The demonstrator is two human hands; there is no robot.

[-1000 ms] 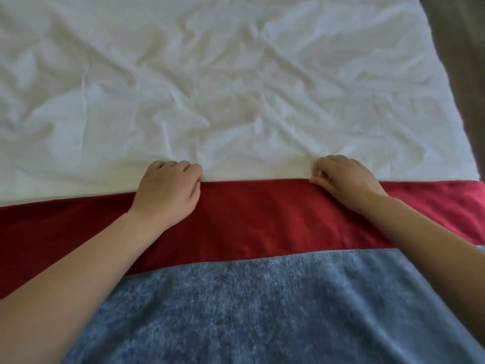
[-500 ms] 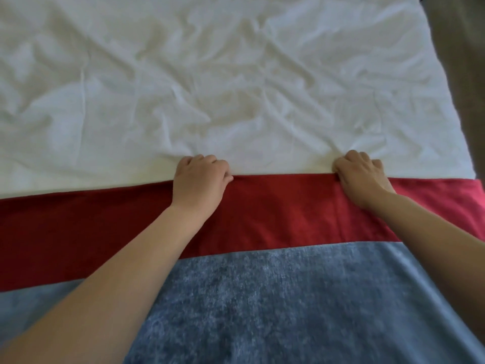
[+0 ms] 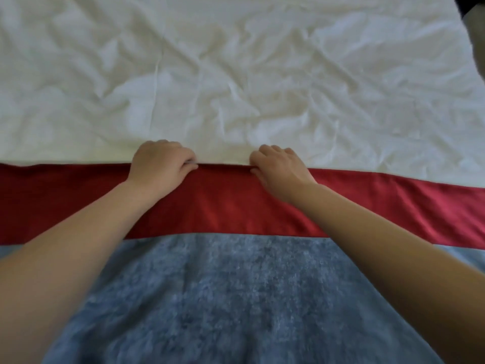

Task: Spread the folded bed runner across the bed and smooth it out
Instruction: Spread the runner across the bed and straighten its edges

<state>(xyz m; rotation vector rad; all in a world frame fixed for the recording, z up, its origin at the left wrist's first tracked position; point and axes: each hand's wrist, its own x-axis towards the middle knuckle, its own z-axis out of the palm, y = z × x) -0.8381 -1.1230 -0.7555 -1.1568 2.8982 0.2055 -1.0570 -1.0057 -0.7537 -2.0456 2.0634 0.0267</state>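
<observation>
Gripping the far hem of the bed runner with both hands. Left hand knuckles-up, fingers curled over the edge, thumb tucked at the hem. Right hand same, near it with a short gap between. Clenched on cloth, not pressing flat.

Outward from there:
- Red band of the runner laid side to side, out of view at both edges. Far hem near straight on the left, dropping toward the viewer on the right.
- Nearer, under both forearms, a blue-grey fuzzy panel. Looks like part of the same runner, can't confirm.
- Beyond the hem, white sheet, heavily creased.
- Sliver of floor top right.

Handling, as a guess:
- Light, limp, no stiffness. Follows a pull only close to the grip, lags everywhere else.
- Smooth-looking red face, likely to slide easily over the sheet. Fuzzy panel probably drags more.
- Not fragile.

Where to hold:
- Pinch right on the hem, not mid-panel.
- With hands this close, expect only the centre to shift. Take hold wider, toward the ends, to square up the right side.
- Then flat palms, centre outward, for smoothing.
- Watch for sheet creases dragging along underneath.
</observation>
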